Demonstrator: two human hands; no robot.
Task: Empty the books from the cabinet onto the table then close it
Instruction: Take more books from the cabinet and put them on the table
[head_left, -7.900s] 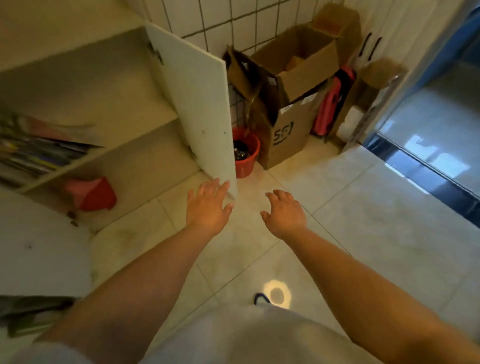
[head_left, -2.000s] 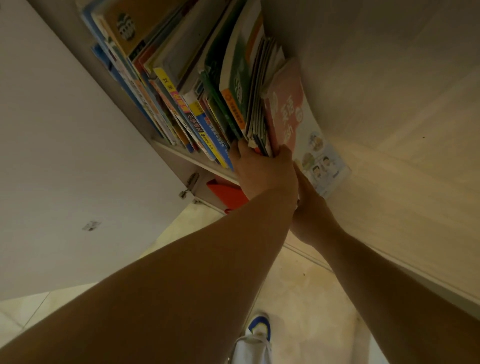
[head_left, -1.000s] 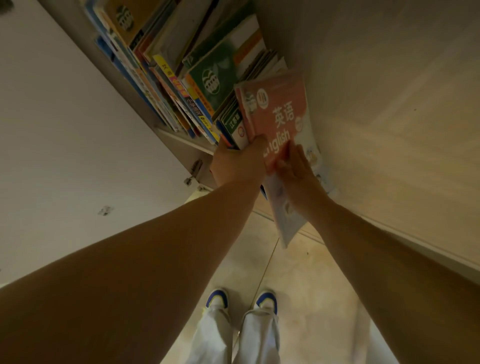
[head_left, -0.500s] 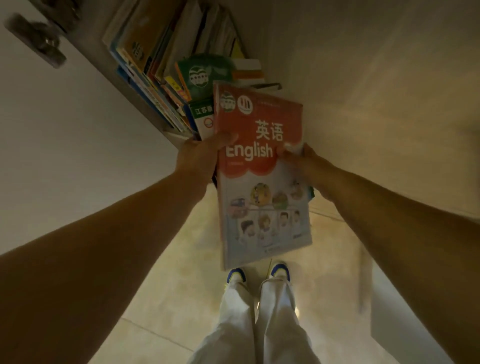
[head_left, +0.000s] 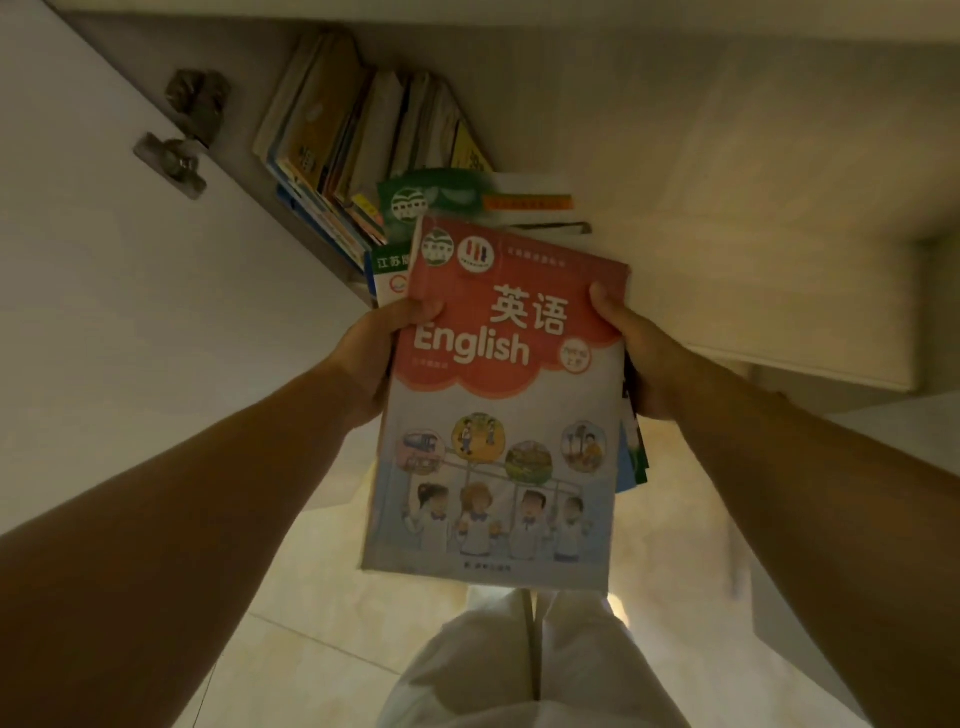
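Observation:
A stack of books topped by a red and pale-blue "English" textbook (head_left: 498, 415) is held out in front of the cabinet shelf. My left hand (head_left: 374, 348) grips the stack's left edge, thumb on the cover. My right hand (head_left: 639, 348) grips the right edge, thumb on the cover, fingers hidden underneath. More books (head_left: 343, 145) still lean on the shelf (head_left: 727, 218) at the back left, with a green-covered one (head_left: 431, 195) lying just behind the held stack. The table is not in view.
The open cabinet door (head_left: 130, 312) stands at the left with its metal hinge (head_left: 182, 135). Pale floor tiles (head_left: 311, 597) and my light trouser legs (head_left: 519, 665) lie below. Another white panel (head_left: 810, 597) rises at the lower right.
Both hands took hold of the stack with the English book on top and drew it out of the shelf toward me. It now hangs free of the shelf edge.

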